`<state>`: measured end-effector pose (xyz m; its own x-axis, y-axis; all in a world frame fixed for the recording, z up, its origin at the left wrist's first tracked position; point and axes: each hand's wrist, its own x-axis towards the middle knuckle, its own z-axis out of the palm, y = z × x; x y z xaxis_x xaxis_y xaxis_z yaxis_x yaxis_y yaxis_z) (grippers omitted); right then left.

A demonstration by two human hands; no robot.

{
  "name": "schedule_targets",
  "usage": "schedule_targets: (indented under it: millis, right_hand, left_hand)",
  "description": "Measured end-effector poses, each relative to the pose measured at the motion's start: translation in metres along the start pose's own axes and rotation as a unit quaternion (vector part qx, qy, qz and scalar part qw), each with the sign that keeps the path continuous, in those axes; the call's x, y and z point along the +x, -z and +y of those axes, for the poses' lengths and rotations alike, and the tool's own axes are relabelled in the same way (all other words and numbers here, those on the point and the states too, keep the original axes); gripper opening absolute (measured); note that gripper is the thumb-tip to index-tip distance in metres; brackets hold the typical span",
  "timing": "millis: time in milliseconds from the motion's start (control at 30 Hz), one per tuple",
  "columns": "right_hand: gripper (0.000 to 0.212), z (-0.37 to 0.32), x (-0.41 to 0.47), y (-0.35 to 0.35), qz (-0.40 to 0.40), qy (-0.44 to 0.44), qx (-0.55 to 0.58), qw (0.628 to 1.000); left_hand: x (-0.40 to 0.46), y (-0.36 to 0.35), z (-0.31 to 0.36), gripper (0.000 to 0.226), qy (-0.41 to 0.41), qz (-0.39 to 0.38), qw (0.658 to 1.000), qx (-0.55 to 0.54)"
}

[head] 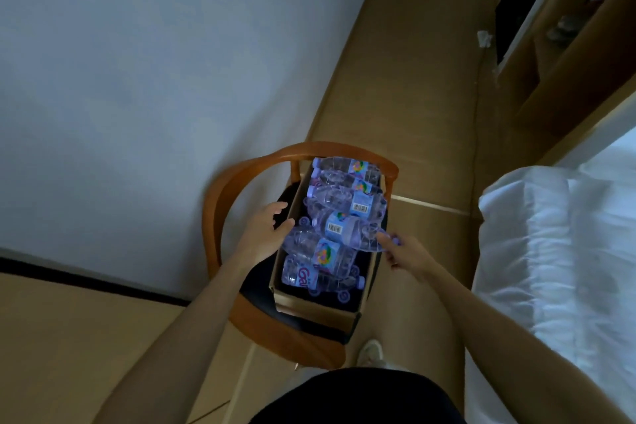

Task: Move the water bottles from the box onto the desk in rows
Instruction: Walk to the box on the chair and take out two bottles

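This looks like a bedroom, perhaps a hotel room: a bed (pixel 564 251) with rumpled white sheets runs along the right, tan floor tiles (pixel 406 79) stretch down a narrow passage beside a plain pale wall (pixel 155 62), and wooden built-in furniture (pixel 568 72) stands beyond the bed.

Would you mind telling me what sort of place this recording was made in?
Probably a hotel room or bedroom: a bed with white bedding at the right, a wooden armchair against the wall, and a built-in wooden unit along the tiled floor.
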<state>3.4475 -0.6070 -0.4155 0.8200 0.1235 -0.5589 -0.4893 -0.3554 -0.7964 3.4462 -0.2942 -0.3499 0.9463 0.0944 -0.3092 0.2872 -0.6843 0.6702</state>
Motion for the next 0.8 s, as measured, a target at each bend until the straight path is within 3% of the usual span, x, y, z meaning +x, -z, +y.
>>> schedule_targets:
  millis: [233, 400, 600, 800]
  right_hand:
    - [0.033, -0.007, -0.004, 0.0, 0.008, -0.028, 0.03, 0.999]
    - [0.04, -0.018, -0.011, -0.002, 0.009, -0.036, -0.01, 0.999]
    - [0.039, -0.033, -0.019, -0.003, 0.013, -0.036, -0.048, 0.998]
    - [0.043, -0.033, -0.018, -0.001, 0.031, -0.037, -0.039, 0.998]
  left_hand:
    - [0.016, -0.01, -0.054, 0.055, 0.095, -0.07, 0.993, 0.008]
    - [0.028, -0.019, -0.062, 0.057, 0.17, -0.126, 0.976, -0.059]
    - [0.037, -0.027, -0.056, 0.047, 0.176, -0.167, 0.963, -0.119]
    - [0.039, -0.033, -0.059, 0.038, 0.18, -0.149, 0.956, -0.178]
